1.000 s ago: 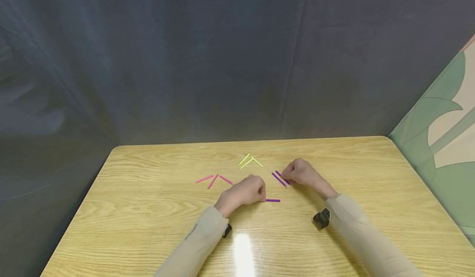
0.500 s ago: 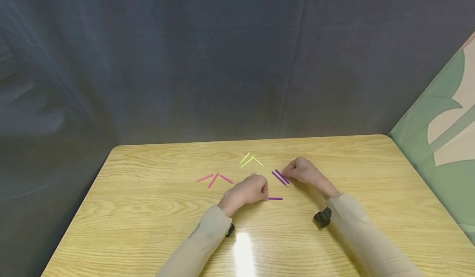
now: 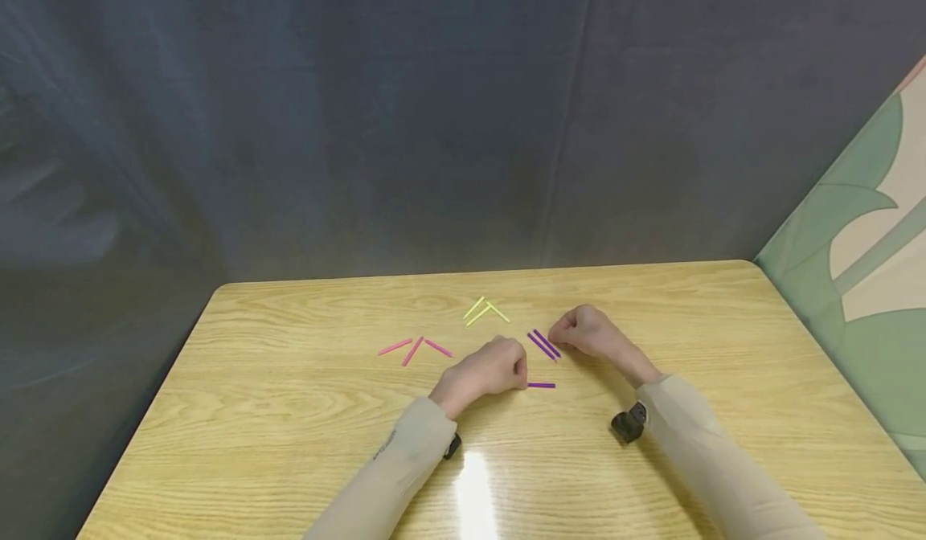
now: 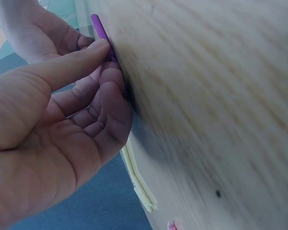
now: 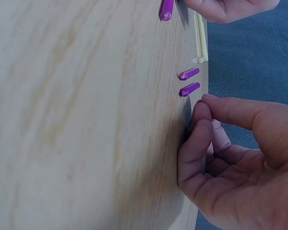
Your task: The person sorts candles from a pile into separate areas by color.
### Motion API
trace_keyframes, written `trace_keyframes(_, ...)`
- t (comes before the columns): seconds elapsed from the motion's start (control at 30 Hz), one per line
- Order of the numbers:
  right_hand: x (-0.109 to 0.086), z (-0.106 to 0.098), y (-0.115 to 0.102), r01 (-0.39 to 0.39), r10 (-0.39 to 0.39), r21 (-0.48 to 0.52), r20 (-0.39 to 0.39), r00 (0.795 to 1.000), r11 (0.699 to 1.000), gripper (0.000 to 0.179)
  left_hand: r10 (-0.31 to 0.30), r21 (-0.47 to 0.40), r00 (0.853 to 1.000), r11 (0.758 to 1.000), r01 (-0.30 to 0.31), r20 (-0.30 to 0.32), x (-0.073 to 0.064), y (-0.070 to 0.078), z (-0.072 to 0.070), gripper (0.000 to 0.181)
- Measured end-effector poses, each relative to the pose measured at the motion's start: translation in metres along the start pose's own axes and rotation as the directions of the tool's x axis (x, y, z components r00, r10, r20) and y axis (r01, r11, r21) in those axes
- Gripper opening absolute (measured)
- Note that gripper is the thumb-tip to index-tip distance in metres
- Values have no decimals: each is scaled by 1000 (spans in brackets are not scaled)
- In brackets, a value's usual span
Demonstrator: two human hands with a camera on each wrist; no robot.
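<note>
My left hand [image 3: 486, 370] pinches one end of a short purple stick [image 3: 542, 385] between thumb and fingers, low over the table; the stick's free end points right. In the left wrist view the thumb lies on that stick [image 4: 100, 28]. Two more purple sticks [image 3: 542, 348] lie side by side on a slant, farther back. My right hand [image 3: 589, 334] is just right of this pair, its fingers curled and its thumb against the index fingertip. In the right wrist view nothing shows between those fingertips, and the nearer purple stick [image 5: 190, 89] lies right by them.
Behind the left hand, several pink sticks [image 3: 414, 351] lie fanned out to the left. Yellow sticks [image 3: 478, 312] form a peaked shape farther back. The wooden table [image 3: 289, 443] ends at a dark curtain [image 3: 434, 122], with a patterned panel [image 3: 868, 283] at the right.
The left hand has slid slightly to the right with its purple stick. The right hand's fingertips, earlier over the far stick of the slanted pair, have drawn off it slightly to the right.
</note>
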State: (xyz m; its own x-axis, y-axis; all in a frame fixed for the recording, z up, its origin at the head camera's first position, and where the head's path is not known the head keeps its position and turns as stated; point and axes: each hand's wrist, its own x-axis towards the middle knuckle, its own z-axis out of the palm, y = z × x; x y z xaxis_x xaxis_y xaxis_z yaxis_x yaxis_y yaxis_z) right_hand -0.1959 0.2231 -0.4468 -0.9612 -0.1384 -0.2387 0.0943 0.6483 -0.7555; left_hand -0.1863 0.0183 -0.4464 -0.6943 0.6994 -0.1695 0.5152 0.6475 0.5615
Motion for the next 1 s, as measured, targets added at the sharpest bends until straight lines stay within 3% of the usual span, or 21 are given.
trace_keyframes(0.27,-1,-1,4,27,-27,47,11,1000,999,16,-13,-27,1000,1000,13,-9,1,-4,1,26)
trace_keyframes(0.47,-12,4,-3,63,-66,57,50,997,996,12,-16,-60,1000,998,16,-5,0,-5,-1,23)
trace_keyframes(0.77,-34,20,-27,234,-223,-119,97,970,965,7,-36,-68,999,997,37,9,-1,-2,-4,7)
trace_keyframes(1.0,-39,25,-31,244,-229,-226,93,969,943,13,-39,-69,999,997,39,-4,-2,-5,-4,10)
